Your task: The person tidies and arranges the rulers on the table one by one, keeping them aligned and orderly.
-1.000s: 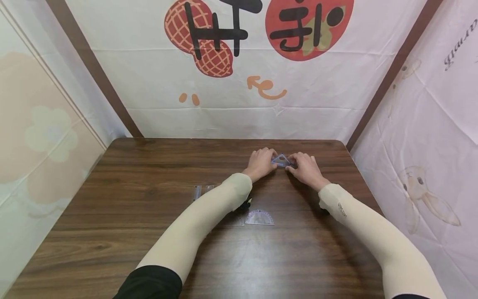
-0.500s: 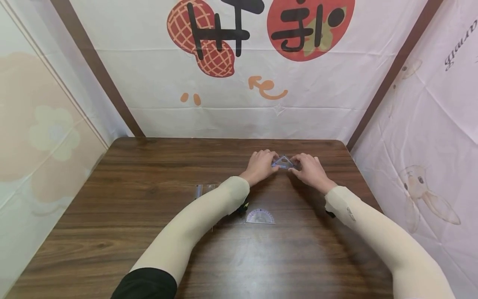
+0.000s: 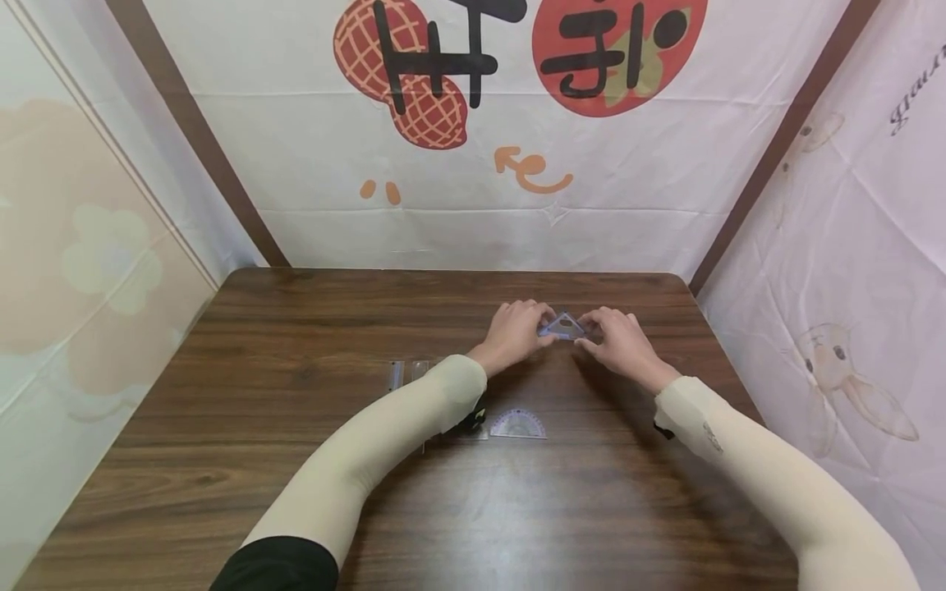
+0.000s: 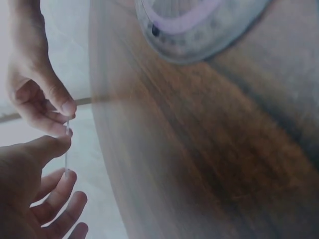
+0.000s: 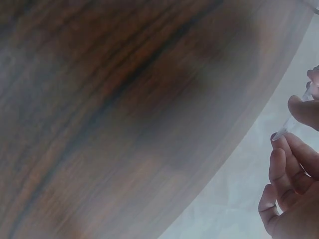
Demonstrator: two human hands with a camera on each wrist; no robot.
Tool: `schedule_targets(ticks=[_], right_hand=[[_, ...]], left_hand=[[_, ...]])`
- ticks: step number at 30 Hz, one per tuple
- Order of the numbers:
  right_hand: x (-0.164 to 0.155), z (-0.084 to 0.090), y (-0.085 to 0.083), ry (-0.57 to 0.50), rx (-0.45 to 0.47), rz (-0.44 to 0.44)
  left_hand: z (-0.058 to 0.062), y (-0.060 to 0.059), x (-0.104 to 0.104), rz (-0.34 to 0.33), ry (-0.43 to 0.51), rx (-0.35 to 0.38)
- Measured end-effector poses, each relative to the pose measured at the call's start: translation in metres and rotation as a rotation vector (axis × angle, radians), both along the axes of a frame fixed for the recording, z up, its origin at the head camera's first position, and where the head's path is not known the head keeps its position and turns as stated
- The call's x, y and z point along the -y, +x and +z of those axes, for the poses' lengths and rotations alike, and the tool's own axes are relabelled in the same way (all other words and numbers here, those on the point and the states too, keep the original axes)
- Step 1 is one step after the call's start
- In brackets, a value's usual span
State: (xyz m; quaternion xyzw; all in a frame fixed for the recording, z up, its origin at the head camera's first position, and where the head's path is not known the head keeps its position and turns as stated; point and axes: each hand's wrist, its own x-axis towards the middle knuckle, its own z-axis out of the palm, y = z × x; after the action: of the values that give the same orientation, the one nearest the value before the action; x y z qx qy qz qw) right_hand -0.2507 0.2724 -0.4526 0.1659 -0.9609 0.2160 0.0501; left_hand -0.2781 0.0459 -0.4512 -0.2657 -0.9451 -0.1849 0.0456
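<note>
A small clear set square with blue edges is held up between both hands near the far side of the table. My left hand pinches its left corner between thumb and fingers. At the opposite corner, my right hand pinches it from the right. Seen edge-on in the left wrist view, the set square is a thin pale line between the fingertips. The right wrist view catches only its slanted edge, the rest being outside the frame or behind fingers. A clear protractor with purple markings lies nearer, below the hands.
Left of the left forearm lie a blue-marked ruler and another clear piece, partly hidden by the sleeve. A clear corner shows beside the protractor. Printed cloth hangs behind the brown wooden table.
Both hands, still pinching the set square, have drifted slightly toward me and to the right. The protractor and rulers lie as before; the head view has shifted a little.
</note>
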Motion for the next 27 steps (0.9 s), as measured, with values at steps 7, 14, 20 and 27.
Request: schedule_targets(ticks=[7,14,20,27], right_hand=[[0.002,0.001,0.009,-0.011,-0.005,0.03],[0.003,0.002,0.02,-0.017,-0.006,0.052],[0.003,0.003,0.027,-0.018,-0.022,0.062],[0.002,0.006,0.037,-0.051,0.001,0.1]], left_hand=[[-0.001,0.009,0.006,-0.009,0.009,-0.004],[-0.002,0.02,0.011,-0.027,0.001,-0.006],[-0.001,0.027,0.014,-0.039,0.005,-0.004],[-0.002,0.038,0.016,-0.053,0.016,0.004]])
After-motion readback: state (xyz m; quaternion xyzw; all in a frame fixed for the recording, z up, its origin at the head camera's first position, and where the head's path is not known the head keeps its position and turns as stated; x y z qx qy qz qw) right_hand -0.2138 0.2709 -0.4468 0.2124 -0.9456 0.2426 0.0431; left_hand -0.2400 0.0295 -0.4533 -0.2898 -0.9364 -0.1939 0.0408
